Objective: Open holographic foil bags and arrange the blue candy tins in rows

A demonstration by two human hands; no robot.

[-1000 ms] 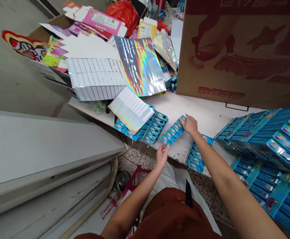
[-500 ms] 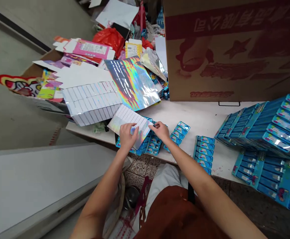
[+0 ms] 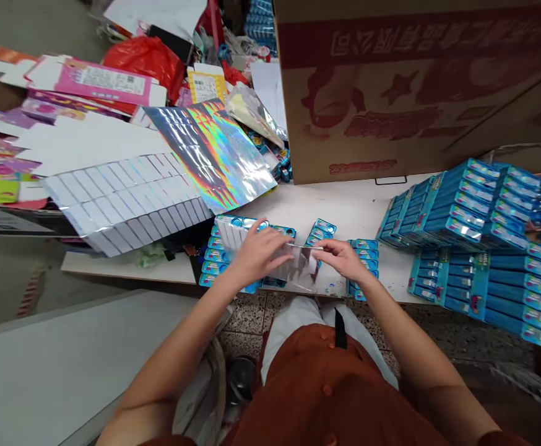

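Note:
A thin shiny sheet of white strips [image 3: 229,238] is held between my two hands above the table, bent, with its right part tilted and blurred. My left hand [image 3: 260,253] grips its middle, fingers over the top and thumb toward the right. My right hand [image 3: 342,259] pinches its right edge between thumb and fingertips. Below the sheet lie rows of blue blister-like packs [image 3: 212,255], partly covered by it and by my left hand. Another short row of blue packs [image 3: 320,230] sits just behind my hands, and a further row [image 3: 366,251] is beside my right hand.
A stack of similar strip sheets [image 3: 131,198] and a rainbow foil sheet [image 3: 219,158] lie at the left on flattened cartons. A large cardboard box [image 3: 367,93] stands at the back of the white table [image 3: 335,201]. Tall stacks of blue packs [image 3: 451,198] fill the right.
My view has turned to the right. The sheet has gone from lying nearly flat to bent and tilted, its right part turned up on edge. Both hands have moved rightward along the table with it.

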